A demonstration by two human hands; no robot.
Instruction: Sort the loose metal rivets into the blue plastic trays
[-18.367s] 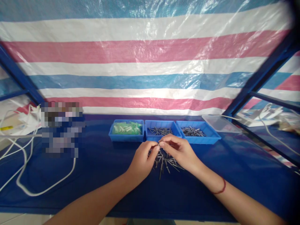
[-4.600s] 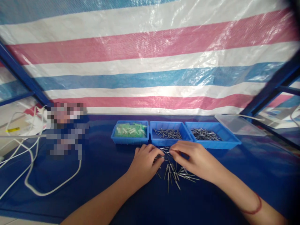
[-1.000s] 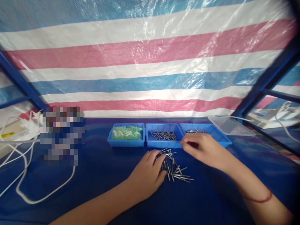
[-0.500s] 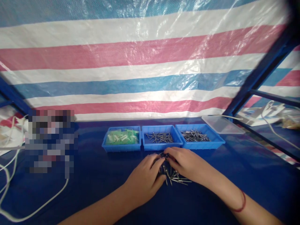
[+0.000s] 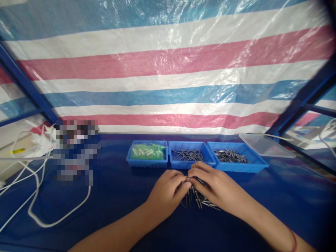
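Note:
My left hand point(image 5: 168, 194) and my right hand point(image 5: 214, 185) meet fingertip to fingertip over a loose pile of small metal pins point(image 5: 201, 202) on the blue table cloth. Both hands are pinched closed at the point where they touch; a thin dark pin seems to lie between the fingertips, but it is too small to name for sure. Just behind the hands stand three blue trays in a row: the left tray point(image 5: 147, 162) holds pale green plastic pieces, the middle tray point(image 5: 189, 163) and the right tray point(image 5: 240, 166) hold metal pins.
A clear plastic lid point(image 5: 266, 146) lies right of the trays. White cables point(image 5: 39, 196) loop across the table's left part beside a blurred-out object point(image 5: 75, 148). A striped tarpaulin point(image 5: 168, 77) closes the back; blue frame bars point(image 5: 301, 101) run at both sides.
One second ago my right hand was by the right tray; it has come back to the pile and joined my left hand's fingertips. The view has shifted a little.

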